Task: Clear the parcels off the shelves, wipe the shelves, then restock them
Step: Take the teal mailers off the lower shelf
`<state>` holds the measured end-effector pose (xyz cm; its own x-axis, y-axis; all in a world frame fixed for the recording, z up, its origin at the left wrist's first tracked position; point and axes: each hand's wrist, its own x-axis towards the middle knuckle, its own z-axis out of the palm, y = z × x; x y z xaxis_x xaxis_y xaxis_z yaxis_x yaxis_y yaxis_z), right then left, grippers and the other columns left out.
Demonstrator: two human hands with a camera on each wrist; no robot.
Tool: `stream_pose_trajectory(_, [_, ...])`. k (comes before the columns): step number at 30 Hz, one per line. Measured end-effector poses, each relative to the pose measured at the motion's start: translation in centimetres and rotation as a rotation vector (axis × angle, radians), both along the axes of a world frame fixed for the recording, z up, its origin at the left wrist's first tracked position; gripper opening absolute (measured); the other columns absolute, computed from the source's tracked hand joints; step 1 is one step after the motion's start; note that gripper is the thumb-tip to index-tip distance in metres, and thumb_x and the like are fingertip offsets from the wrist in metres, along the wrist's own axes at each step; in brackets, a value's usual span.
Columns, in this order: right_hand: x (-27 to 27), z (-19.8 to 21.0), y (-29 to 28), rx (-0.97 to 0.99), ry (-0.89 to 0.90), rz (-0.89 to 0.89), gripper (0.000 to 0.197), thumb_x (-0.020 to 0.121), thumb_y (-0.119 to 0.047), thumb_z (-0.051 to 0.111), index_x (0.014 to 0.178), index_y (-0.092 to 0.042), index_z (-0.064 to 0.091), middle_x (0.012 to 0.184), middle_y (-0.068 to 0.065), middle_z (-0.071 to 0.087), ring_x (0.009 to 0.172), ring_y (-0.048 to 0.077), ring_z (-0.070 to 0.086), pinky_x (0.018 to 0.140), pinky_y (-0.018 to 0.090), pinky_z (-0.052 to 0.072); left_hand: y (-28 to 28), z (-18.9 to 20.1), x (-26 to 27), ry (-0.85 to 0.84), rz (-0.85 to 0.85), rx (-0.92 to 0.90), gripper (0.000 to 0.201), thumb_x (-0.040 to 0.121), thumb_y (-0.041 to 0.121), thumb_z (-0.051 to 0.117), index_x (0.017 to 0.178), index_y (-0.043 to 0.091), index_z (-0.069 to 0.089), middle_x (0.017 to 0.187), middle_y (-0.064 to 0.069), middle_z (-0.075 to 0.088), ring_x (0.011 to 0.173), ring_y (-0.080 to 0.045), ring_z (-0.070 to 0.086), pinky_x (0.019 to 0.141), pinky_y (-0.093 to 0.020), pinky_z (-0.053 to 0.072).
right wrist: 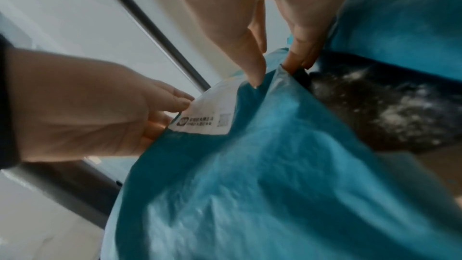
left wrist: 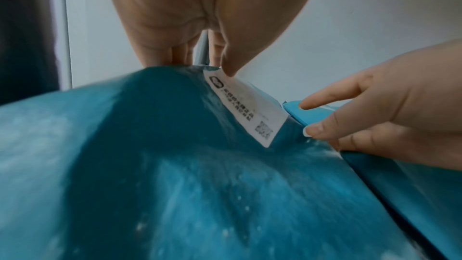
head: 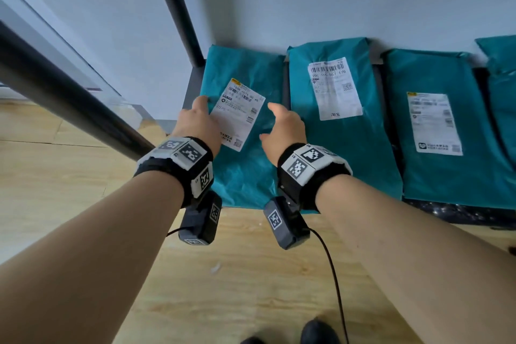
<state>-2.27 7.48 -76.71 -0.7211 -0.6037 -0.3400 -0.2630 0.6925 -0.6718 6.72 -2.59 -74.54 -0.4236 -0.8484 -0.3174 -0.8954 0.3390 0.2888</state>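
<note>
Several teal parcels with white labels lie side by side on a dark, dusty shelf (head: 460, 213). Both hands are on the leftmost parcel (head: 245, 173), which overhangs the shelf's front edge. My left hand (head: 198, 117) grips its left edge, thumb on the label (left wrist: 245, 110) and fingers behind the edge. My right hand (head: 282, 126) pinches its right edge, with the thumb (right wrist: 252, 62) on top and the fingers (right wrist: 297, 54) under it. In the right wrist view that edge of the parcel (right wrist: 250, 185) is raised off the dusty shelf (right wrist: 375, 110).
Three more teal parcels (head: 335, 148), (head: 446, 176), (head: 502, 86) lie to the right against the wall. A dark upright post (head: 178, 8) stands at the shelf's back left corner and a dark rail (head: 69, 98) crosses at the left. Wooden floor (head: 223, 288) lies below.
</note>
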Motion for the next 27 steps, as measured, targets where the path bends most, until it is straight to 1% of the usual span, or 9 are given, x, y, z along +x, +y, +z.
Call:
stream_pose_trajectory(3, [-0.1,0.5,0.2,0.004,-0.047,-0.051,0.059,0.086,-0.004,0.057,0.14,-0.02,0.04,0.13,0.008,0.051,0.119,0.024,0.05,0.092,0.024,0.04,0.2,0.2,0.3,0.05,0.038,0.013,0.034,0.099,0.021,0.036,0.133,0.022,0.034,0.117,-0.014,0.054,0.078,-0.022,0.042,0.066,-0.032,0.032])
stream_pose_trajectory(7, [0.2,0.9,0.8,-0.011,-0.091,-0.11,0.05,0.086,-0.004,0.056,0.132,-0.021,0.048,0.126,0.005,0.055,0.115,0.023,0.053,0.09,0.026,0.048,0.8,0.7,1.1,0.08,0.068,0.029,0.027,0.098,0.021,0.04,0.125,0.016,0.038,0.114,-0.015,0.055,0.083,-0.024,0.046,0.07,-0.035,0.036])
stream_pose_trajectory(9, [0.3,1.1,1.0,-0.008,-0.098,-0.104,0.044,0.087,-0.006,0.058,0.128,-0.021,0.051,0.126,0.003,0.054,0.115,0.021,0.052,0.083,0.019,0.041,0.9,1.1,1.7,0.073,0.085,0.046,0.026,0.098,0.019,0.041,0.123,0.013,0.038,0.114,-0.015,0.054,0.083,-0.025,0.047,0.07,-0.035,0.036])
stream_pose_trajectory(11, [0.4,1.4,1.1,-0.027,-0.1,-0.11,0.04,0.087,-0.006,0.058,0.123,-0.022,0.052,0.125,0.0,0.053,0.114,0.018,0.051,0.077,0.017,0.034,1.0,1.5,2.3,0.057,0.099,0.053,0.026,0.096,0.013,0.04,0.122,0.012,0.037,0.116,-0.016,0.051,0.086,-0.028,0.048,0.071,-0.036,0.037])
stream_pose_trajectory(14, [0.5,1.8,1.1,-0.061,-0.084,-0.138,0.037,0.085,-0.005,0.057,0.118,-0.022,0.053,0.123,0.001,0.053,0.116,0.02,0.049,0.078,0.018,0.032,1.3,2.1,3.1,0.076,0.095,0.016,0.029,0.093,0.005,0.04,0.121,0.012,0.038,0.117,-0.016,0.052,0.096,-0.033,0.054,0.073,-0.038,0.038])
stream_pose_trajectory(19, [0.7,3.0,3.0,-0.063,-0.047,-0.171,0.036,0.084,-0.002,0.056,0.114,-0.021,0.055,0.123,0.003,0.055,0.12,0.022,0.046,0.082,0.02,0.033,3.7,3.3,4.3,0.179,0.068,-0.034,0.026,0.092,0.006,0.045,0.118,0.012,0.045,0.11,-0.013,0.059,0.091,-0.031,0.056,0.07,-0.033,0.036])
stream_pose_trajectory(22, [1.1,4.8,5.6,-0.043,-0.042,-0.176,0.035,0.084,-0.002,0.056,0.114,-0.021,0.056,0.12,0.003,0.055,0.117,0.023,0.047,0.08,0.021,0.034,5.9,5.3,5.2,0.178,0.01,-0.01,0.025,0.092,0.01,0.05,0.116,0.013,0.047,0.109,-0.013,0.062,0.093,-0.032,0.058,0.071,-0.034,0.041])
stream_pose_trajectory(25, [1.6,7.9,9.0,-0.027,-0.031,-0.185,0.033,0.085,-0.005,0.058,0.114,-0.02,0.056,0.117,0.001,0.056,0.113,0.022,0.05,0.08,0.02,0.034,8.5,8.5,6.0,0.169,-0.036,0.019,0.024,0.09,0.015,0.055,0.113,0.015,0.05,0.11,-0.01,0.062,0.095,-0.03,0.058,0.069,-0.031,0.038])
stream_pose_trajectory(27, [2.1,10.3,11.5,-0.011,-0.029,-0.195,0.033,0.085,-0.006,0.059,0.116,-0.018,0.056,0.115,0.001,0.057,0.111,0.019,0.052,0.077,0.016,0.032,10.6,11.0,6.6,0.157,-0.073,0.04,0.024,0.089,0.017,0.056,0.112,0.016,0.051,0.107,-0.009,0.064,0.094,-0.03,0.059,0.068,-0.031,0.038])
